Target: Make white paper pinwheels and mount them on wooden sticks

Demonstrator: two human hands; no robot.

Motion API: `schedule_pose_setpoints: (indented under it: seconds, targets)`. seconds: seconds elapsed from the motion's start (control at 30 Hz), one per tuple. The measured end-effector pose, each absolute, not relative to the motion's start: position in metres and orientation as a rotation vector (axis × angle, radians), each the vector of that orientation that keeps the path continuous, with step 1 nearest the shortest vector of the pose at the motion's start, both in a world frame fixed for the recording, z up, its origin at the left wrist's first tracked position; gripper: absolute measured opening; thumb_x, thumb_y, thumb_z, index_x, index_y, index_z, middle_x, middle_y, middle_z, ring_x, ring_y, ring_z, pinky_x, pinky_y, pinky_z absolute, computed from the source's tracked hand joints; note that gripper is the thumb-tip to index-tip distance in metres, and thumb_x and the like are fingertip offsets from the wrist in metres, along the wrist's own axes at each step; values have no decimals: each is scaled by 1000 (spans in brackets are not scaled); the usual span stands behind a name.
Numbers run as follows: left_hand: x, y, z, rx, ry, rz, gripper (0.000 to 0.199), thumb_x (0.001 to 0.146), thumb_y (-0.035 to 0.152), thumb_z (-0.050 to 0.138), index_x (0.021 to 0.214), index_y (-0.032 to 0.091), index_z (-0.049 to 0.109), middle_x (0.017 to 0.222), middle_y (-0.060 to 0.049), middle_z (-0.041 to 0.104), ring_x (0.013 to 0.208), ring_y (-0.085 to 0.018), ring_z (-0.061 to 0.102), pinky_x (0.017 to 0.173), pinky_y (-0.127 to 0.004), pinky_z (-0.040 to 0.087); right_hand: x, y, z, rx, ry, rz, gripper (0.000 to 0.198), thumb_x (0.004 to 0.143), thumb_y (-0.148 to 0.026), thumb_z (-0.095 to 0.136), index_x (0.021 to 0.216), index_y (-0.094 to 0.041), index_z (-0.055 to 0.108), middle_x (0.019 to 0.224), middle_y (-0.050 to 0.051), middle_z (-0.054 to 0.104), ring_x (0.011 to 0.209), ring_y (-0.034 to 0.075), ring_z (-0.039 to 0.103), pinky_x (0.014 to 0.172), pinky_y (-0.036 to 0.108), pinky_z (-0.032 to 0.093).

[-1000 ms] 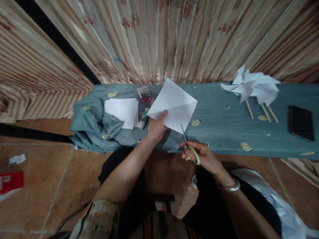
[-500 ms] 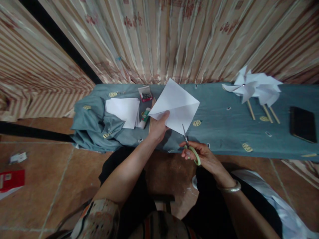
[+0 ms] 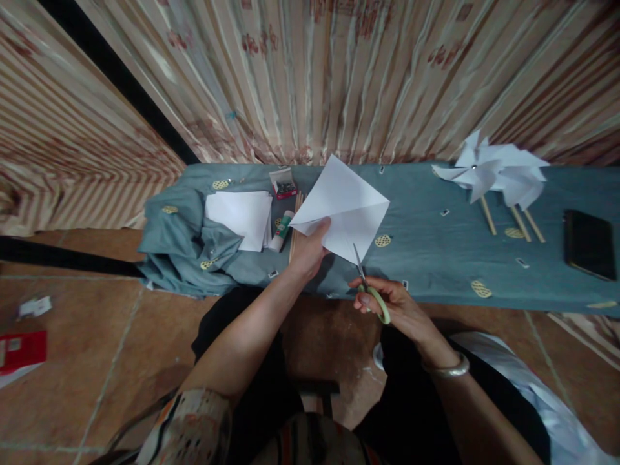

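Note:
A square white sheet of paper (image 3: 345,197) with a crease across it is held up at its lower left side by my left hand (image 3: 312,248), thumb on top and the other fingers hidden beneath. In my right hand (image 3: 382,298) is a pair of scissors (image 3: 380,306) with pale green handles. Their blades are at the paper's near corner, pointing up and inward. I cannot tell how far the blades are apart.
Left of the paper are a glue stick (image 3: 281,230), a small red box of pins (image 3: 283,186), thin wooden sticks (image 3: 293,245) and a paper stack (image 3: 239,216). Paper pinwheels (image 3: 498,169) and a dark phone-like object (image 3: 589,244) lie to the right on the blue-green cloth (image 3: 431,258).
Hardly anything differs. The paper, both hands and the scissors hold nearly the same places, and the whole view has shifted very slightly.

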State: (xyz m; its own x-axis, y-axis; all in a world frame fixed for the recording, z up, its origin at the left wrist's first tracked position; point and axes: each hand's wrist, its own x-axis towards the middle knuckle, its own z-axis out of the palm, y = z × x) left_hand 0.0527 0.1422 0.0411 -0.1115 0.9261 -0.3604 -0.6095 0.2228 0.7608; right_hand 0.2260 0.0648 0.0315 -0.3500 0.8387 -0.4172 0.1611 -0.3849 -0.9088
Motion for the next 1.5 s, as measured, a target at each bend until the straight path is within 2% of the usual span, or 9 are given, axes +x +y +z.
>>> schedule_pose_setpoints:
  seconds: [0.37, 0.67, 0.97, 1.3, 1.5]
  targets:
    - [52, 142, 42, 375, 1013, 1375, 48, 74, 22, 74, 119, 19, 60, 106, -7, 71, 93, -22, 67, 80, -35, 57, 223, 65, 32, -1379, -1242, 1819, 53, 63, -59, 77, 93, -17, 69, 63, -1, 64, 55, 10, 56, 56, 24, 48]
    - [51, 142, 40, 386, 1045, 1352, 41, 76, 23, 71, 116, 18, 62, 104, -7, 70, 87, -20, 67, 75, -33, 57, 222, 65, 30, -1377, -1230, 1815, 51, 62, -58, 79, 93, -18, 70, 63, -2, 63, 55, 10, 58, 57, 24, 51]
    - [50, 142, 40, 410, 1004, 1381, 53, 71, 26, 76, 121, 20, 58, 109, -8, 70, 93, -22, 67, 78, -34, 57, 220, 66, 34, -1399, -1149, 1838, 52, 56, -57, 82, 89, -19, 71, 59, -3, 63, 51, 8, 57, 53, 23, 51]
    - [50, 142, 40, 423, 1007, 1378, 49, 76, 23, 70, 123, 20, 56, 110, -9, 69, 93, -21, 67, 78, -33, 57, 222, 66, 31, -1403, -1190, 1818, 47, 59, -54, 82, 89, -20, 72, 58, -3, 63, 50, 9, 57, 52, 23, 52]
    - [50, 142, 40, 411, 1014, 1367, 49, 73, 26, 74, 119, 19, 58, 109, -9, 70, 92, -21, 67, 78, -35, 56, 222, 66, 32, -1419, -1172, 1831, 47, 58, -53, 83, 89, -19, 72, 57, -3, 63, 50, 8, 57, 51, 22, 51]
